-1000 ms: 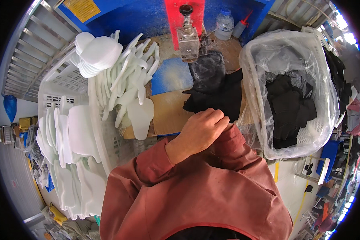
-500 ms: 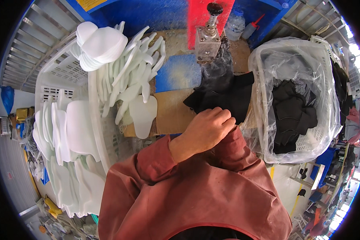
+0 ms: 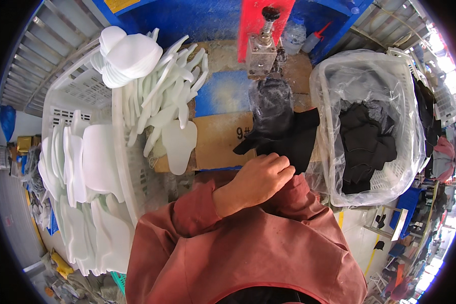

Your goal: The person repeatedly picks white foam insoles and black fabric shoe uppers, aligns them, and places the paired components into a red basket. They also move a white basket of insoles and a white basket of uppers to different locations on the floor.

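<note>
My left hand point(image 3: 261, 177) has its fingers curled and closed on the near edge of a black fabric piece point(image 3: 295, 139). The piece lies spread, with a pointed flap to the left. My right sleeve point(image 3: 292, 188) reaches in beside it, but the right hand is hidden behind the left hand and the fabric, so its fingers do not show. Just beyond the fabric sits a dark, rounded form point(image 3: 271, 101) with a scuffed, dusty top. Above that form stands a metal block with a spring and black knob point(image 3: 262, 55), mounted on a red upright point(image 3: 248, 30).
A white basket point(image 3: 119, 131) of flat white shaped pieces stands left, with more pieces point(image 3: 175, 96) heaped beside it. At right, a plastic-lined basket point(image 3: 334, 177) holds black fabric pieces point(image 3: 365, 142). Cardboard point(image 3: 218, 142) covers the bench; bottles point(image 3: 294, 38) stand behind.
Both arms and the black fabric piece have shifted slightly toward me. More of the dark rounded form and of the cardboard now shows. My left hand keeps its closed grip.
</note>
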Tool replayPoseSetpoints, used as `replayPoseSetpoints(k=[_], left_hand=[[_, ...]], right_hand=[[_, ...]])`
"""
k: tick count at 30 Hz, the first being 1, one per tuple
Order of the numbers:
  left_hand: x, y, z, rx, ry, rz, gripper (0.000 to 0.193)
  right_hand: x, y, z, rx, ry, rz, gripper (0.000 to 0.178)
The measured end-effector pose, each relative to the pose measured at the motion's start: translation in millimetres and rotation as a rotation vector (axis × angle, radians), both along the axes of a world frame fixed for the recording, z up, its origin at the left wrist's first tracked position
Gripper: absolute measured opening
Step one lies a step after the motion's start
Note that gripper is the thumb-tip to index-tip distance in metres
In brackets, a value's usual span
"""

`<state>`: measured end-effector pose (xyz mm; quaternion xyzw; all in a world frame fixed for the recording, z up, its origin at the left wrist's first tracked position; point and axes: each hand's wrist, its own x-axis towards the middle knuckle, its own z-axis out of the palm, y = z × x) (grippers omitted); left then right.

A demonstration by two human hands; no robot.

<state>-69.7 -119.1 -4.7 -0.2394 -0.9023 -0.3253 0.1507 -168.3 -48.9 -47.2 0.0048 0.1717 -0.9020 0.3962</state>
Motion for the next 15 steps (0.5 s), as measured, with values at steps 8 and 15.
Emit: replayPoseSetpoints(k=[8, 15], left_hand=[[8, -21, 9, 0.046, 0.081, 0.111, 0.023], [22, -31, 8, 0.06, 0.033, 0.15, 0.024]], right_hand=[[-5, -22, 1, -0.112, -0.04, 0.086, 0.075], [-9, -27, -2, -0.16, -0.053, 0.11, 0.077]])
